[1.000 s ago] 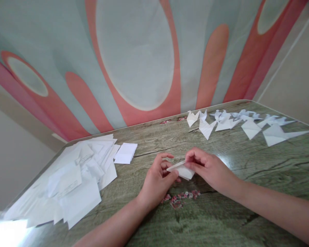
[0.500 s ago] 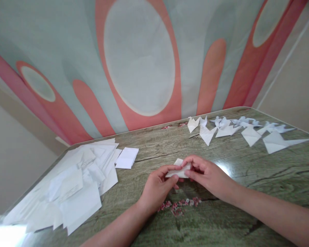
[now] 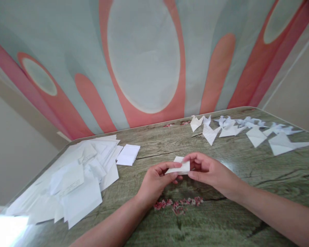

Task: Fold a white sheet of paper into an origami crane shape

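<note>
Two hands on one folded paper; one paper heap

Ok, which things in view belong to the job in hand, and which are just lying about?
Job in hand:
- folded paper, held by the left hand and right hand
- likely also, untouched: paper pile, small paper stack, bird-shaped papers

Apparently incidental:
- flower decoration on the tabletop
- patterned wall covering

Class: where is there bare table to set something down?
Green wood-grain tabletop lies bare between the right hand and the folded white paper birds, and between the forearms, below the pink flower print. Crowded: the left, under loose white paper sheets, and the far right, among the birds.
</note>
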`<state>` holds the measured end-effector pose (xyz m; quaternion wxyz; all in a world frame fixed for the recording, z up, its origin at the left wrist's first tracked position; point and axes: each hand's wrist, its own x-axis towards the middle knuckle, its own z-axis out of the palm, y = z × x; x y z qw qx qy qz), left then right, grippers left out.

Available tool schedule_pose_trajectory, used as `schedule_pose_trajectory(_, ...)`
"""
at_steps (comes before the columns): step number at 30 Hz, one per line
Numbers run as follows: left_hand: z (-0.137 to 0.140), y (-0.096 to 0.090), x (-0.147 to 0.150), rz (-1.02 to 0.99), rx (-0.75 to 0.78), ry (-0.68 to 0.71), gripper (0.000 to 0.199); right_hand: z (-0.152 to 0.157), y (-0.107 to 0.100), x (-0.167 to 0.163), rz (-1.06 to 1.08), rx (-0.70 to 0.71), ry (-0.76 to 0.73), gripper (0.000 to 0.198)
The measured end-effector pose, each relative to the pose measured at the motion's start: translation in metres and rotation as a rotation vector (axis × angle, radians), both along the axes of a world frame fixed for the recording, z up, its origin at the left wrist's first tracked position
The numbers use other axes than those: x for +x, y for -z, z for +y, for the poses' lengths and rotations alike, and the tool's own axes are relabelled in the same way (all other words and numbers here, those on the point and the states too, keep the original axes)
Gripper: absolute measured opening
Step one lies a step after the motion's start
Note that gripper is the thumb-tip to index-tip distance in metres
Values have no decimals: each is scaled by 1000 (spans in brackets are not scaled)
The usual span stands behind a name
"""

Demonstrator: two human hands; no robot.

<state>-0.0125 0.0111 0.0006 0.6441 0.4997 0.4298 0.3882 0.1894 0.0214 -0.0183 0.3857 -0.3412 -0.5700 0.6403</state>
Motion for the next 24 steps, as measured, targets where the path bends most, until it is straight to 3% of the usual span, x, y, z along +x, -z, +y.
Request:
schedule_pose_trajectory(6,-2,3,0,-34,27,54,35,-3,-4,0,50,-73,43,25)
schedule_pose_trajectory(17,0,6,1,-50,37,36,33,-11,-14,1,-308,189,133,20)
schedule_pose_trajectory(24,0,7,1,-59,1,21,37,-11,-10,0,-396,215,179,30)
